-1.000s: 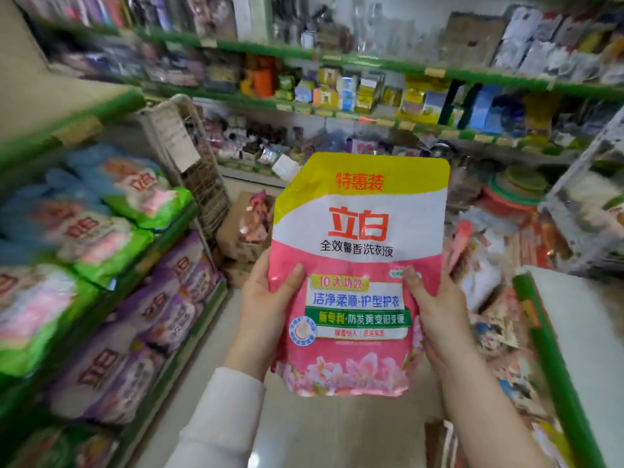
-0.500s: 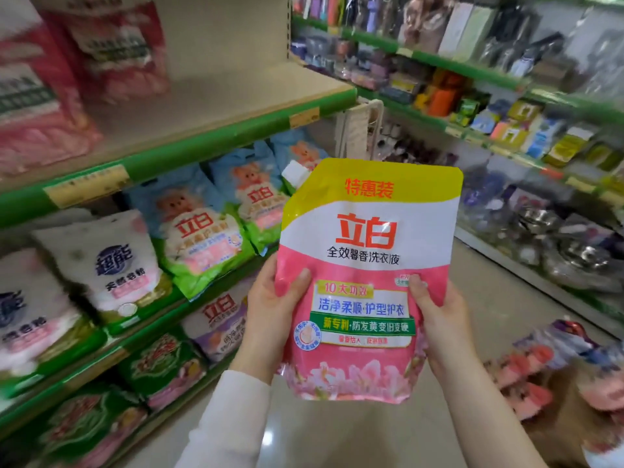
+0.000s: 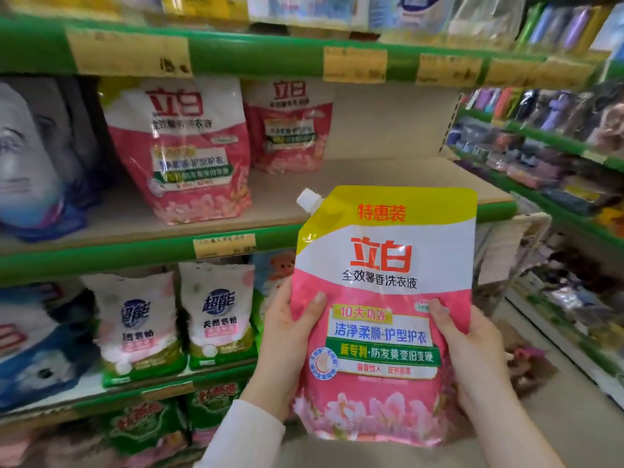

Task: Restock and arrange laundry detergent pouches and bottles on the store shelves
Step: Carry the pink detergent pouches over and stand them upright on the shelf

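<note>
Pouch, pink, white and yellow with a white corner spout, is held upright in front of the right front edge of the middle shelf, not set on it. Left grip is curled round the pouch's left edge, thumb on the front. Right grip is curled round the right edge, thumb likewise on the front. Two matching pouches stand toward the shelf's left: one near the front edge, the other further back. White-and-green bags stand on the shelf below. Goods at far left are blurred, possibly blue detergent bags.
</note>
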`<state>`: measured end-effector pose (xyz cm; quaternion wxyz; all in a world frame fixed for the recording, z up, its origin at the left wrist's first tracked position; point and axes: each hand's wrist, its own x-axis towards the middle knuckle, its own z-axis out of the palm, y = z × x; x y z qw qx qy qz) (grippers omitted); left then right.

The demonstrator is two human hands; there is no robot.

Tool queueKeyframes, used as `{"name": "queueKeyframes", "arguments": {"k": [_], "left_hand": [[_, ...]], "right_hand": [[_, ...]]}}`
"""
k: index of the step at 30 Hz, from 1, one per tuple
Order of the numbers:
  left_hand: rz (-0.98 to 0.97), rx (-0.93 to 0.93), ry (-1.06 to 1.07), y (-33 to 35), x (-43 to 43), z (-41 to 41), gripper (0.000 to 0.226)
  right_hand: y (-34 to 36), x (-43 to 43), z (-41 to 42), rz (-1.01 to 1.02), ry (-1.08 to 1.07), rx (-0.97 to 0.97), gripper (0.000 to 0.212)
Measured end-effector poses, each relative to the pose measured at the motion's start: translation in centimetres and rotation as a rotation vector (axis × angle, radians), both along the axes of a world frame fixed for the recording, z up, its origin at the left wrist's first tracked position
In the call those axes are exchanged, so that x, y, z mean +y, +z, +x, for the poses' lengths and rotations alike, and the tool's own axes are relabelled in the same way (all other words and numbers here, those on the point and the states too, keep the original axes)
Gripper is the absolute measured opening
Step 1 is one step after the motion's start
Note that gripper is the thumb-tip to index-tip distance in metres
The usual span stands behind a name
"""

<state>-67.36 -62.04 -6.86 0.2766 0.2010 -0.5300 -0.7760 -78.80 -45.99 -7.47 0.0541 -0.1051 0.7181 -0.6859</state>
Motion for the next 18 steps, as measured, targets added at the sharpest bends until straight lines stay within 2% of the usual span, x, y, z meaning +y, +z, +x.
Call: {"name": "queueKeyframes", "arguments": {"k": [7, 18], "left_hand": [[-0.005, 0.034, 0.119, 3.4, -4.8, -4.4, 0.022], [-0.058, 0.045, 0.226, 7.9, -14.2, -12.8, 0.017]], "right_hand": [[4.0, -6.2, -6.8, -0.082, 0.245, -0.101, 0.006], [8.3, -17.0, -16.4, -0.116, 0.385, -0.224, 0.003]]}}
